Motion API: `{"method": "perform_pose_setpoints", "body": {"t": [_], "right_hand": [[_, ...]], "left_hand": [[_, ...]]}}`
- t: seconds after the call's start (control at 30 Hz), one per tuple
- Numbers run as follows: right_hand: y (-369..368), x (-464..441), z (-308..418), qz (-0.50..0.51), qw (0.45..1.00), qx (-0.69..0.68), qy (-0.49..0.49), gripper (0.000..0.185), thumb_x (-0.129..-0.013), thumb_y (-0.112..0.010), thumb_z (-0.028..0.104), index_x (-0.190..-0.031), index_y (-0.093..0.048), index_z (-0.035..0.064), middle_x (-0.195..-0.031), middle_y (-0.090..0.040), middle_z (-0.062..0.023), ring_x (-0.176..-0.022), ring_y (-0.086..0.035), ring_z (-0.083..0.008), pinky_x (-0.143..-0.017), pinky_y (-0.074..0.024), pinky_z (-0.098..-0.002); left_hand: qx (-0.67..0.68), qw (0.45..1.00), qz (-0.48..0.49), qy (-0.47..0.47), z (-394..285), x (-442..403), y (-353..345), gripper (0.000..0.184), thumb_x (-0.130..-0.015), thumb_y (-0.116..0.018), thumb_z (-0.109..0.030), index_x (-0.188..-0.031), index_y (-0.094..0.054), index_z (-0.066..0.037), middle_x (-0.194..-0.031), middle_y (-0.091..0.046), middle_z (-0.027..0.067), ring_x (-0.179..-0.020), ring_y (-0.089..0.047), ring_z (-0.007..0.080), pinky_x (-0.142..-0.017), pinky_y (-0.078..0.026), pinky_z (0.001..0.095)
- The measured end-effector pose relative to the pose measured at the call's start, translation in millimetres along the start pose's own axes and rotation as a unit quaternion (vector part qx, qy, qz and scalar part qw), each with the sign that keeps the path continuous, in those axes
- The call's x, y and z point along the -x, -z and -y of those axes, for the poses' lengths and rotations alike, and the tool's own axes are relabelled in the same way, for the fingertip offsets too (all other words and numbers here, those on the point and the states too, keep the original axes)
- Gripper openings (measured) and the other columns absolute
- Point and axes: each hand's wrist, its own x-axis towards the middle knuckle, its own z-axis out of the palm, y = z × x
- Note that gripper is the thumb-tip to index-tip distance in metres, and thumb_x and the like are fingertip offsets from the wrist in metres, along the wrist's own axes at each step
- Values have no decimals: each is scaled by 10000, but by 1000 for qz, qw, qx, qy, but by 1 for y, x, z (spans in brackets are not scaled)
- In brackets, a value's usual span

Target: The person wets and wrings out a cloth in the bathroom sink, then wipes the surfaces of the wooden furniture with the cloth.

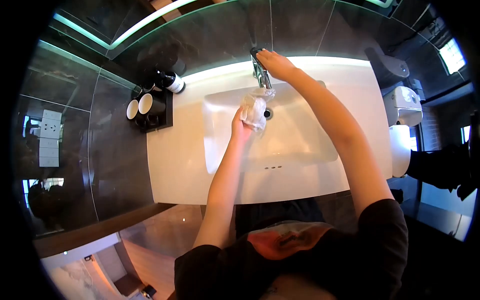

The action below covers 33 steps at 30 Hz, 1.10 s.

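My left hand (240, 127) is closed around a white, crumpled, wet-looking cloth (254, 111), holding it under the spout over the sink (300, 135). Whether it is fabric or tissue I cannot tell for certain. My right hand (276, 64) reaches to the top of the chrome faucet (261, 75), its fingers gripping the lever. Near the spout's mouth, the upper end of the cloth looks glossy. Just right of the cloth shows the dark round drain (268, 114).
A dark tray (167, 112) on the counter's left holds black cups with white insides (145, 104) and a dark bottle with a white label (175, 83). A white toilet (402, 107) stands to the right. Wall sockets (50, 128) are at far left.
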Motion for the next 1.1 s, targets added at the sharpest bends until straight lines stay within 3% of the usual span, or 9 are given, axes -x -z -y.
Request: {"method": "perform_pose_setpoints", "body": {"t": [0.17,0.43,0.53,0.63,0.73,0.83,0.9,1.0,1.1], "right_hand": [[3,-21,-16,57,994,-92,-14,133,-750,-489,39,-883,-486,26,-885,-568,-134,-795,-566,-328,-640,-458,-405],[6,-32,-21,107,990,-86,-16,134,-686,-582,51,-806,-552,-2,-823,-601,-170,-766,-598,-331,-643,-489,-386],[10,-36,-21,139,986,-89,-28,50,-738,-481,11,-788,-489,12,-827,-571,-151,-787,-564,-343,-654,-448,-408],[8,-25,-21,58,969,-230,-68,325,-727,-484,-2,-1049,-486,35,-997,-557,-168,-884,-556,-319,-764,-439,-363],[-22,26,-21,-151,901,-374,-161,579,-706,-604,127,-1238,-386,59,-1182,-446,-225,-1127,-419,-310,-928,-346,-359],[-123,110,-6,-111,765,-453,-443,700,-722,-655,315,-1276,-326,40,-1221,-410,-215,-1144,-393,-297,-929,-344,-365],[-95,140,31,74,537,-584,-604,731,-739,-645,310,-1303,-269,35,-1196,-422,-201,-1053,-460,-266,-839,-413,-374],[-117,173,36,15,427,-694,-580,670,-775,-621,287,-1304,-273,69,-1108,-504,-133,-867,-540,-194,-729,-445,-310],[-129,180,15,46,515,-682,-518,482,-765,-626,238,-1175,-453,53,-831,-577,-61,-683,-546,-138,-619,-441,-263]], "left_hand": [[11,999,-15,28,13,-18,-21,342,-876,-404,-255,-1120,-461,-23,-1105,-527,118,-1032,-500,253,-906,-389,411],[-15,996,-44,78,37,-45,1,342,-878,-400,-254,-1108,-473,-12,-1100,-537,116,-1017,-517,252,-895,-405,400],[-28,994,-20,104,43,-54,14,364,-887,-394,-267,-1146,-454,-18,-1130,-527,114,-1050,-502,255,-925,-383,417],[-52,991,-33,120,53,-62,41,339,-884,-401,-260,-1109,-482,-20,-1087,-552,109,-1009,-528,249,-907,-402,405],[-92,985,-57,131,61,-63,52,318,-879,-412,-251,-1079,-503,-22,-1062,-563,111,-982,-540,243,-887,-418,390],[-91,985,-60,137,62,-63,36,301,-868,-433,-250,-1047,-519,-23,-1029,-574,108,-953,-549,227,-867,-428,375],[-158,978,-34,135,57,-72,18,291,-863,-451,-250,-1037,-521,-28,-1007,-578,99,-929,-556,214,-839,-437,366],[-335,936,-7,103,48,-94,-13,261,-845,-492,-242,-1008,-536,-43,-927,-590,57,-858,-558,163,-744,-443,314],[-466,882,13,68,41,-115,-15,222,-823,-524,-219,-970,-546,-54,-871,-596,39,-743,-541,127,-644,-426,277]]}}
